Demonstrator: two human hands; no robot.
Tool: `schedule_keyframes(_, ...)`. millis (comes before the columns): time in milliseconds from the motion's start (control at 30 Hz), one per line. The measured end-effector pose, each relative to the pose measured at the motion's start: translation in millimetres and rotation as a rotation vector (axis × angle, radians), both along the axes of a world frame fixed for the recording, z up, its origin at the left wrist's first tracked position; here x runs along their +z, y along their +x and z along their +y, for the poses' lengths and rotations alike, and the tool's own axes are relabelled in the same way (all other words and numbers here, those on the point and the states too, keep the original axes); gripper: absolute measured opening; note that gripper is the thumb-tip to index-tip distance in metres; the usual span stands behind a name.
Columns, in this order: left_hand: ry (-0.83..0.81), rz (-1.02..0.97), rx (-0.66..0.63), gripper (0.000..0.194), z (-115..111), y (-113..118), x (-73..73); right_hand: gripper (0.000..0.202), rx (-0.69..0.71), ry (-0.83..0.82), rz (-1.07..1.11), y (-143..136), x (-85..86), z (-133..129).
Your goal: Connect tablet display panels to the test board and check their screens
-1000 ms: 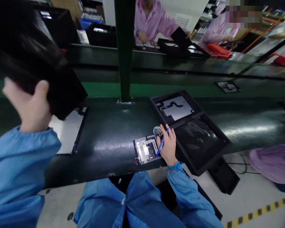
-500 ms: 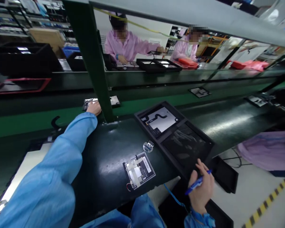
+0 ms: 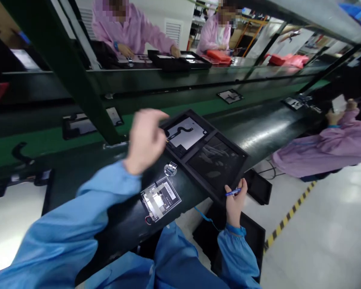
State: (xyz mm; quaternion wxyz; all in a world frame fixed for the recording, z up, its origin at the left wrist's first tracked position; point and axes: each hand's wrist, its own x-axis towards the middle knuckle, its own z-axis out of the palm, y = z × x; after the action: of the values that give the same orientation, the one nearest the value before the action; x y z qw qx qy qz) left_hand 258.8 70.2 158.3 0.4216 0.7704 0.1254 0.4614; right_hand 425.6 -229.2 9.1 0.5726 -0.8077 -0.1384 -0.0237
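Note:
My left hand (image 3: 147,140) is in the air, blurred, at the left corner of the black two-compartment tray (image 3: 185,159). Its thumb and forefinger are apart and nothing shows between them. In my right hand (image 3: 236,202) a blue pen (image 3: 233,192) is gripped, and the fingers are at the tray's near right corner. A tablet screen panel with a black flex cable (image 3: 180,134) lies in the tray's left compartment. The right compartment holds a dark, shiny sheet (image 3: 216,160). Left of the tray lie a small round metallic part (image 3: 170,169) and an opened device with circuit board and battery (image 3: 161,199).
A green post (image 3: 75,80) rises from the bench at left. Panels (image 3: 230,96) lie along the green strip, one behind the post (image 3: 86,123). A large bright panel (image 3: 15,220) is at lower left. Co-workers in pink (image 3: 321,148) sit opposite and at right.
My left hand has come away from the panel behind the post and moved right to the tray. My right hand with the pen has closed in on the tray's corner. The view has shifted right.

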Motion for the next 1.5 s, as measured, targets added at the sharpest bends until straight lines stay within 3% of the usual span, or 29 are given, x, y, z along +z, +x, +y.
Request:
schedule_keyframes(67, 0.165, 0.139, -0.215, 0.028, -49.4, 42.9, -26.1, 0.089, 0.018, 0.019, -0.011, -1.9, 0.5, -0.4)
schedule_keyframes(100, 0.259, 0.230, -0.327, 0.039, -71.8, 64.3, -39.8, 0.088, 0.026, 0.028, -0.013, -2.4, 0.6, -1.2)
schedule_keyframes(167, 0.684, 0.623, -0.522, 0.077, -106.3, 103.3, -64.8, 0.086, 0.037, 0.042, -0.014, -2.3, 0.5, -3.0)
schedule_keyframes(267, 0.825, 0.740, -0.568, 0.110, -125.6, 142.1, -90.6, 0.085, 0.049, 0.044, -0.018, -1.5, -0.3, -5.1)
schedule_keyframes(333, 0.955, 0.651, -0.561, 0.108, -123.4, 152.0, -98.6, 0.084, 0.053, 0.033, -0.026, -1.1, -1.2, -6.3)
schedule_keyframes(400, 1.089, 0.517, -0.573, 0.084, -118.3, 151.5, -100.3, 0.082, 0.062, 0.027, -0.036, -0.8, -2.4, -7.5)
schedule_keyframes(500, 1.144, 0.391, -0.584, 0.046, -116.0, 142.7, -94.1, 0.082, 0.064, 0.032, -0.053, 0.2, -4.9, -9.3)
schedule_keyframes(733, 1.074, 0.436, -0.416, 0.042, -109.1, 131.0, -60.2, 0.086, 0.049, 0.060, -0.063, 6.0, -11.6, -7.0)
schedule_keyframes(800, 0.901, 0.388, -0.373, 0.044, -97.1, 112.4, -42.5, 0.088, 0.036, 0.059, -0.072, 7.7, -13.2, -5.0)
schedule_keyframes(867, 0.513, 0.199, -0.270, 0.042, -86.1, 74.7, -22.3, 0.089, 0.034, 0.050, -0.077, 9.5, -13.9, -3.9)
schedule_keyframes(967, -0.142, -0.198, 0.017, 0.028, -81.0, -13.8, 0.3, 0.088, 0.043, 0.023, -0.081, 10.0, -9.6, -4.1)
schedule_keyframes(1033, -0.513, -0.425, 0.226, 0.025, -87.1, -80.8, 2.0, 0.085, 0.011, -0.023, -0.129, 3.8, -1.2, -3.1)
schedule_keyframes(1100, -0.770, -0.530, 0.389, 0.025, -98.7, -140.4, -8.9, 0.080, -0.076, -0.102, -0.307, -12.8, 10.6, 2.2)
schedule_keyframes(1167, -0.907, -0.553, 0.540, 0.023, -111.7, -184.6, -28.6, 0.067, -0.080, -0.169, -0.545, -40.7, 22.2, 13.6)
schedule_keyframes(1233, -0.986, -0.572, 0.661, 0.022, -122.1, -211.1, -51.4, 0.049, 0.186, -0.198, -0.664, -76.0, 29.2, 30.3)
schedule_keyframes(1300, -1.041, -0.607, 0.737, 0.022, -128.1, -222.8, -72.6, 0.040, 0.596, -0.275, -0.666, -110.3, 29.7, 48.5)
schedule_keyframes(1367, -1.099, -0.628, 0.770, 0.023, -131.6, -224.3, -90.3, 0.041, 0.847, -0.366, -0.600, -135.7, 25.2, 63.7)
schedule_keyframes(1500, -1.211, -0.625, 0.831, 0.033, -145.4, -214.9, -116.6, 0.047, 0.934, -0.441, -0.471, -151.3, 15.3, 76.4)
